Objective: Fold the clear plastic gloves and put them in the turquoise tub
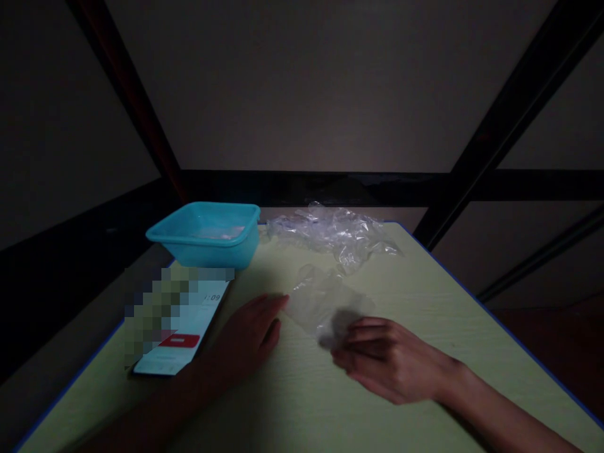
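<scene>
A thin, crinkled piece of clear plastic film [321, 302] lies flat in the middle of the table; whether it is a bag or a glove I cannot tell. My left hand [250, 330] rests at its left edge, fingers stretched out and thumb apart, the fingertips touching or nearly touching the film. At the lower right edge, my right hand [389, 358] has its fingers bent together in a pinch on the film. Just behind lies a larger crumpled heap of clear plastic [335, 229], shiny and loosely bunched.
A turquoise plastic basin [214, 251] stands at the back left with something pale inside. In front of it lies a lit phone [189, 324], partly pixelated, close to my left forearm. The pale table [425, 302] has a blue edge, with a dark-framed wall behind.
</scene>
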`<state>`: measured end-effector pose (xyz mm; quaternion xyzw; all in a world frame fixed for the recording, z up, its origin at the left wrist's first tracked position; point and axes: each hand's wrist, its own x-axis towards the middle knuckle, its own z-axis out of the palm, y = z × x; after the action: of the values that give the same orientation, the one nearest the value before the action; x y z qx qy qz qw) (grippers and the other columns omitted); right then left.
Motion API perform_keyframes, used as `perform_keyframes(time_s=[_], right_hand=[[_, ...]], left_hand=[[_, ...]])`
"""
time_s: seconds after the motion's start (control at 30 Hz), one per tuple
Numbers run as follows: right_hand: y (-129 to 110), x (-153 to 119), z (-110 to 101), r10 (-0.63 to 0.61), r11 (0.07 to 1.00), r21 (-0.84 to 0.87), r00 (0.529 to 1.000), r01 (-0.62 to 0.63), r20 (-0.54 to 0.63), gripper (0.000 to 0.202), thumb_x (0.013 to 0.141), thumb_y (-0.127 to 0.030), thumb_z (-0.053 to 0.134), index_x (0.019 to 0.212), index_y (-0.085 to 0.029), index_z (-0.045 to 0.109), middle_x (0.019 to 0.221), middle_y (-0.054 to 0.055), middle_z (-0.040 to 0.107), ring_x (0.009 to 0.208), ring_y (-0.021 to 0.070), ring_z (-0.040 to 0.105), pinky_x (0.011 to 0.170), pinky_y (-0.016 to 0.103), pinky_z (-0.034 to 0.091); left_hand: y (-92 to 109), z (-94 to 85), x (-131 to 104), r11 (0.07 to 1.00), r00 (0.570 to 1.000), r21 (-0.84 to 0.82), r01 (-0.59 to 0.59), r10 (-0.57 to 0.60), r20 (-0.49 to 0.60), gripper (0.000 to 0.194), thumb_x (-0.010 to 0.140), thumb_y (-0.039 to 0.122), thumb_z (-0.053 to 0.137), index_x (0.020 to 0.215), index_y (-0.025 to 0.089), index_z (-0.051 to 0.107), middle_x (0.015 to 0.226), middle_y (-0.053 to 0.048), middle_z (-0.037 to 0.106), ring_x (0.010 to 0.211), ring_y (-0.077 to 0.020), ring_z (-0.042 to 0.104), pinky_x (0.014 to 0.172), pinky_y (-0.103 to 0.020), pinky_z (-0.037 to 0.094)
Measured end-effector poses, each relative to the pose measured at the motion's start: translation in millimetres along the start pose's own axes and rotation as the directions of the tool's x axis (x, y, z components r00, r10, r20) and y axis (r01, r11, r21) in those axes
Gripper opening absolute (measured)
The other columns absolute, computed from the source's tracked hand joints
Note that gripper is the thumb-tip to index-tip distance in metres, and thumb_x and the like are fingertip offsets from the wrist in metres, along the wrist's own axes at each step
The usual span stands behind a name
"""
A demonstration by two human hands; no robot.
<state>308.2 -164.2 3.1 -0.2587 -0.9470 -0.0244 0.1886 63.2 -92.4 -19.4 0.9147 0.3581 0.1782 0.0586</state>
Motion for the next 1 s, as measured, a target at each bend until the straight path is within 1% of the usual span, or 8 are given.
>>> perform_keyframes(time_s=[0.13,0.23,0.33,0.4,0.47,0.6,0.83,1.0], right_hand=[[1.3,-3.2,-4.7,0.045,0.996,-0.07,0.997,-0.049,-0.059,0.028,0.093,-0.023,0.037,0.086,-0.012,0.063,0.069,0.006,0.065,0.07,0.0176,0.058,0.064,0.032,0.046],[-1.6,-1.9,0.4,0.069,0.99,-0.124,0.997,-0.074,-0.044,0.025,0.092,-0.029,0.042,0.087,-0.014,0.062,0.073,0.005,0.066,0.072,0.0169,0.059,0.063,0.031,0.045],[-7.0,1.3,5.9,0.067,0.981,-0.182,0.998,-0.067,-0.009,0.018,0.091,-0.022,0.046,0.096,-0.014,0.061,0.073,0.003,0.066,0.067,0.0149,0.058,0.059,0.029,0.045],[-11.2,3.1,7.4,0.059,0.974,-0.219,0.998,-0.052,0.022,0.02,0.09,-0.014,0.046,0.104,-0.012,0.059,0.075,0.003,0.067,0.066,0.0147,0.059,0.059,0.029,0.046],[-15.2,4.2,7.2,0.066,0.966,-0.253,0.997,-0.051,0.051,0.024,0.089,-0.01,0.046,0.11,-0.009,0.057,0.078,0.005,0.068,0.069,0.016,0.06,0.061,0.03,0.047],[-20.4,4.3,6.1,0.071,0.956,-0.289,0.994,-0.044,0.083,0.026,0.088,-0.01,0.046,0.113,-0.007,0.055,0.081,0.009,0.069,0.072,0.0178,0.061,0.063,0.031,0.048],[-17.8,2.7,9.7,0.062,0.952,-0.304,0.997,-0.043,0.056,0.024,0.089,-0.011,0.046,0.111,-0.01,0.055,0.078,0.007,0.067,0.069,0.0167,0.06,0.061,0.031,0.048],[-13.8,2.4,10.6,0.076,0.955,-0.292,0.996,-0.056,0.055,0.024,0.088,-0.01,0.047,0.111,-0.009,0.055,0.083,0.008,0.068,0.074,0.0181,0.061,0.064,0.03,0.05]], left_hand=[[-2.1,0.6,0.6,1.0,1.0,0.02,0.0,0.001,-0.024,0.035,0.084,0.016,0.037,0.114,0.013,0.055,0.111,-0.011,0.065,0.104,-0.0231,0.06,0.091,-0.04,0.049],[-4.9,4.4,0.1,0.999,0.997,0.034,-0.024,0.026,-0.079,0.034,0.083,0.015,0.038,0.111,0.012,0.056,0.107,-0.012,0.067,0.099,-0.0237,0.062,0.087,-0.041,0.051],[-7.0,8.1,-0.8,0.997,0.987,0.057,-0.047,0.055,-0.149,0.033,0.082,0.014,0.038,0.109,0.011,0.058,0.102,-0.012,0.068,0.095,-0.024,0.063,0.085,-0.041,0.051],[-7.3,8.9,-1.0,0.997,0.985,0.06,-0.044,0.054,-0.165,0.033,0.081,0.014,0.039,0.108,0.012,0.059,0.101,-0.012,0.069,0.094,-0.0241,0.064,0.085,-0.041,0.052],[-6.5,8.4,-0.8,0.998,0.988,0.054,-0.023,0.03,-0.149,0.033,0.081,0.014,0.039,0.108,0.012,0.059,0.102,-0.012,0.069,0.093,-0.0238,0.064,0.084,-0.041,0.052],[-4.7,7.2,0.1,0.998,0.994,0.06,0.02,-0.013,-0.111,0.033,0.081,0.016,0.039,0.107,0.012,0.06,0.103,-0.012,0.069,0.094,-0.023,0.064,0.084,-0.039,0.052],[-4.9,8.4,0.7,0.998,0.995,0.046,0.048,-0.044,-0.093,0.034,0.082,0.019,0.038,0.106,0.012,0.061,0.101,-0.012,0.069,0.093,-0.0233,0.065,0.083,-0.038,0.052],[-4.0,7.5,1.0,0.998,0.996,0.038,0.055,-0.052,-0.075,0.034,0.081,0.018,0.039,0.105,0.011,0.062,0.101,-0.013,0.069,0.092,-0.0238,0.065,0.082,-0.039,0.052]])
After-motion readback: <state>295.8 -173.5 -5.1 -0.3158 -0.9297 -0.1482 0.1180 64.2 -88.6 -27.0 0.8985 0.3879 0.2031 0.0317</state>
